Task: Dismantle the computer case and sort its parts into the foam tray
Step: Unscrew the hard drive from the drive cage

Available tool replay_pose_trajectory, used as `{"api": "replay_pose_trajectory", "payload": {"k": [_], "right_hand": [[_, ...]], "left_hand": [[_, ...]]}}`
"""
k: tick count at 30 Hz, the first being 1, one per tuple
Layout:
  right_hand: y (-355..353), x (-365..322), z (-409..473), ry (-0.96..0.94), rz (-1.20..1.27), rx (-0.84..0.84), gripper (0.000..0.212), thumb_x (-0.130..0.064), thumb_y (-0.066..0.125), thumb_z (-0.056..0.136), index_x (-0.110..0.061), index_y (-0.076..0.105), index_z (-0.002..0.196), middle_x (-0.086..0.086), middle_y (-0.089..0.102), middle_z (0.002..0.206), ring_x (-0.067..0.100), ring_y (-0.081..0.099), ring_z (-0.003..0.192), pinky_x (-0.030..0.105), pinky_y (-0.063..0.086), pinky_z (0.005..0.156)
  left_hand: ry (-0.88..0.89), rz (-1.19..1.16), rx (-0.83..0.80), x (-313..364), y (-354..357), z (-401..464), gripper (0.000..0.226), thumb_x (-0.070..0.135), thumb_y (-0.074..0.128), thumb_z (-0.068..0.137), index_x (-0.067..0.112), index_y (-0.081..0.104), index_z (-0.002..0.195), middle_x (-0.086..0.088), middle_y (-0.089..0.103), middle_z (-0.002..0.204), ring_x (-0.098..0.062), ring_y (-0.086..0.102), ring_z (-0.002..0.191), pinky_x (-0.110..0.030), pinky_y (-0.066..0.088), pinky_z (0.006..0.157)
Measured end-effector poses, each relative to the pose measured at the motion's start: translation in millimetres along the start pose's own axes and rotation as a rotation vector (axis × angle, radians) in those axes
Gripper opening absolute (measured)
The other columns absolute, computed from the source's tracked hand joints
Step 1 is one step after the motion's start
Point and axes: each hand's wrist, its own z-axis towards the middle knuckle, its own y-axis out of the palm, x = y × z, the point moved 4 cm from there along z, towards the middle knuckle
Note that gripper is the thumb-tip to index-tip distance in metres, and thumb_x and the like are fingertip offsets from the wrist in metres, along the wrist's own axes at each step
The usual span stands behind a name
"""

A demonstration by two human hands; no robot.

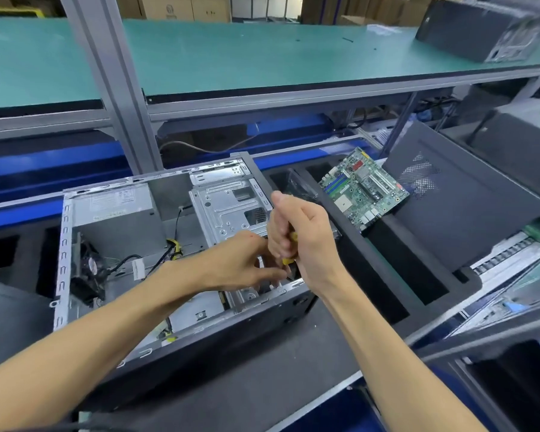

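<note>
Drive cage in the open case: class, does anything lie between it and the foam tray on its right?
Yes. Both hands sit over the drive cage: the right hand grips a yellow-handled screwdriver, and the case's front wall stands before the foam tray.

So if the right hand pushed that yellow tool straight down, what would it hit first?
Probably the metal frame at the computer case's near edge, under the right hand; the yellow tool's tip is hidden behind the left hand.

Bright, even overhead light fills the frame with only soft shadows inside the open grey metal computer case (169,244), while wide-angle bending curves the edges and motion blur smears the upper right and lower right corners.
</note>
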Motion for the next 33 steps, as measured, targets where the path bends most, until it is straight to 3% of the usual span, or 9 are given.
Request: {"api": "replay_pose_trajectory", "payload": {"k": [3,6,9,14,19,23,26,29,33], "right_hand": [[1.7,-4.3,-1.2,-0.040,-0.009,0.021,0.038,-0.034,0.061,0.092,-0.017,0.049,0.060,0.004,0.042,0.055,0.020,0.037,0.044,0.036,0.028,0.048],[4.3,-7.0,-1.0,-0.054,0.024,0.039,0.048,-0.032,0.059,0.094,-0.019,0.040,0.052,-0.002,0.030,0.047,0.016,0.025,0.041,0.027,0.023,0.043],[4.9,-8.2,0.5,-0.023,0.033,0.042,0.057,-0.030,0.055,0.099,-0.015,0.034,0.048,-0.002,0.026,0.043,0.017,0.021,0.039,0.023,0.022,0.041],[7.1,-10.8,0.9,-0.029,-0.039,0.016,0.043,-0.036,0.061,0.091,-0.010,0.045,0.061,0.005,0.039,0.053,0.019,0.033,0.045,0.035,0.028,0.047],[5.1,-8.2,2.3,-0.024,-0.023,0.003,0.039,-0.022,0.062,0.095,-0.009,0.043,0.064,0.003,0.034,0.051,0.014,0.028,0.041,0.026,0.027,0.042],[6.6,-1.2,0.1,-0.020,-0.074,0.035,0.038,-0.016,0.063,0.098,-0.014,0.044,0.065,0.003,0.034,0.053,0.015,0.029,0.043,0.028,0.030,0.045],[-4.0,-3.5,0.4,-0.019,-0.019,0.130,0.045,-0.016,0.057,0.102,-0.017,0.038,0.062,-0.004,0.028,0.051,0.013,0.021,0.044,0.025,0.022,0.042],[-15.2,-16.5,5.7,-0.051,0.089,0.191,0.043,-0.021,0.055,0.099,-0.021,0.038,0.059,-0.005,0.025,0.052,0.014,0.018,0.044,0.026,0.018,0.041],[-16.9,-25.7,12.1,-0.070,0.162,0.185,0.040,-0.021,0.054,0.097,-0.019,0.032,0.064,0.000,0.017,0.055,0.014,0.014,0.045,0.027,0.016,0.041]], "left_hand": [[0.041,0.099,0.046,3.2,3.5,2.5,0.021,0.035,0.073,0.090,0.025,0.062,0.076,0.011,0.065,0.068,-0.003,0.060,0.064,-0.008,0.041,0.060],[0.017,0.128,0.055,-0.7,3.0,6.5,0.033,0.042,0.073,0.088,0.010,0.070,0.086,0.005,0.069,0.071,-0.004,0.059,0.061,-0.010,0.041,0.059],[0.011,0.056,-0.013,-2.9,-1.1,5.8,0.025,0.039,0.072,0.090,0.014,0.073,0.088,0.008,0.070,0.071,0.000,0.060,0.058,-0.007,0.040,0.057],[0.030,0.135,0.062,-0.3,1.2,6.1,0.031,0.044,0.074,0.087,0.017,0.062,0.077,0.009,0.062,0.066,-0.006,0.058,0.062,-0.010,0.042,0.058],[0.019,0.083,0.012,-3.9,0.6,5.4,0.025,0.043,0.073,0.088,0.023,0.063,0.076,0.016,0.065,0.064,0.001,0.060,0.057,-0.008,0.042,0.055],[0.028,0.141,0.027,0.7,6.8,8.6,0.040,0.052,0.069,0.086,0.013,0.063,0.093,-0.003,0.068,0.078,-0.016,0.062,0.070,-0.030,0.054,0.066],[-0.091,-0.039,-0.007,-15.6,-4.1,2.5,0.027,0.041,0.077,0.084,0.036,0.062,0.107,0.009,0.069,0.087,-0.009,0.063,0.074,-0.023,0.054,0.069],[-0.154,-0.132,0.049,-33.2,-16.2,-11.9,0.031,0.020,0.070,0.092,0.032,0.066,0.120,0.014,0.070,0.096,-0.009,0.067,0.085,-0.026,0.057,0.078],[-0.093,0.019,0.002,-26.1,-6.0,-14.2,0.025,0.018,0.072,0.091,0.025,0.072,0.115,0.016,0.067,0.097,-0.002,0.062,0.085,-0.016,0.049,0.076]]}}
